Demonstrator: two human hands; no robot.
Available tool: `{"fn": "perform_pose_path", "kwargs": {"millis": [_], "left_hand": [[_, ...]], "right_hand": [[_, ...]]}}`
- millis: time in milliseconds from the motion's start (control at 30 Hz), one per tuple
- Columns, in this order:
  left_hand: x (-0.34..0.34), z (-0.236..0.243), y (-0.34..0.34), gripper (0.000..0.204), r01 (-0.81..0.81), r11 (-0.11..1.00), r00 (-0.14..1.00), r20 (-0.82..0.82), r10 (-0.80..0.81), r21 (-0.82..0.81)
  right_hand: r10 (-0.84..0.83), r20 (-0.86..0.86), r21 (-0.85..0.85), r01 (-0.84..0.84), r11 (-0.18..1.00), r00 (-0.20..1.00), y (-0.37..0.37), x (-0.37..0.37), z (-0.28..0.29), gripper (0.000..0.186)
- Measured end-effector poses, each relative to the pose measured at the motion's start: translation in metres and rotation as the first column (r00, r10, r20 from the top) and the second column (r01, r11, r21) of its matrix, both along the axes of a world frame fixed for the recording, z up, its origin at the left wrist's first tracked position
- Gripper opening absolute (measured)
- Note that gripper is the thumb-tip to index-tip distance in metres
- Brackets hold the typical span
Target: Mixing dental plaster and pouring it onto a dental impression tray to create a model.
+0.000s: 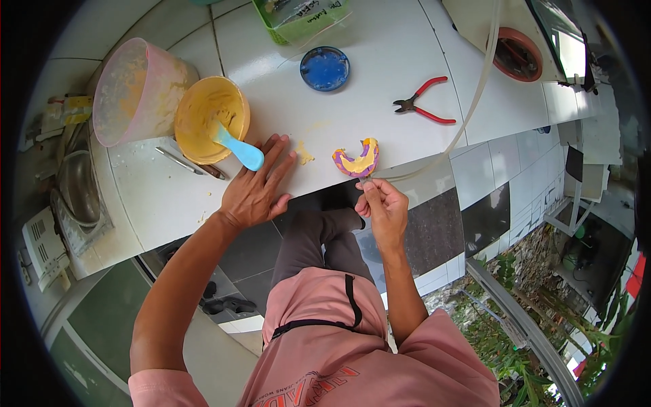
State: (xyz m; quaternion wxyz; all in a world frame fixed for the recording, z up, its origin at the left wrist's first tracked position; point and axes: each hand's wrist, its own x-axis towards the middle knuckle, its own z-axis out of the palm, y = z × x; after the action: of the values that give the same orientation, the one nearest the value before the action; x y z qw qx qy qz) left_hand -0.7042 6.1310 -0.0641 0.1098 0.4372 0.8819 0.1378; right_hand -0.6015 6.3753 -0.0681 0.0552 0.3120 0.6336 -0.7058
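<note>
My right hand pinches the short handle of a dental impression tray just off the counter's front edge. The tray is U-shaped, filled with purple material and a pale yellow layer on top. My left hand lies on the white counter with its fingers stretched out, holding nothing. Beside its fingertips is the light blue handle of a spatula, whose blade rests inside a yellow mixing bowl. Yellow crumbs are smeared on the counter to the right of that hand.
A smeared translucent pink tub stands left of the bowl, with a knife-like tool in front. Farther back are a blue round lid and a green container. Red-handled cutting pliers and a pale hose lie at right.
</note>
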Motion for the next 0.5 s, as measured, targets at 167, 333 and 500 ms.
{"fn": "perform_pose_path", "kwargs": {"millis": [167, 333, 500], "left_hand": [[-0.0002, -0.0001, 0.0008, 0.076, 0.002, 1.000, 1.000, -0.013, -0.002, 0.003], [0.0005, 0.0000, 0.0006, 0.077, 0.002, 1.000, 1.000, 0.007, -0.002, -0.027], [0.0005, -0.0004, 0.0000, 0.077, -0.001, 1.000, 1.000, -0.003, 0.001, -0.006]], "right_hand": [[0.029, -0.005, -0.024, -0.029, 0.999, 1.000, 0.0023, 0.0009, -0.0026, 0.023], [0.030, -0.028, -0.031, -0.031, 0.999, 0.999, 0.0015, 0.0025, -0.0027, 0.022], [-0.037, -0.180, 0.078, 0.052, 0.996, 0.983, -0.0053, 0.0033, -0.0003, 0.024]]}}
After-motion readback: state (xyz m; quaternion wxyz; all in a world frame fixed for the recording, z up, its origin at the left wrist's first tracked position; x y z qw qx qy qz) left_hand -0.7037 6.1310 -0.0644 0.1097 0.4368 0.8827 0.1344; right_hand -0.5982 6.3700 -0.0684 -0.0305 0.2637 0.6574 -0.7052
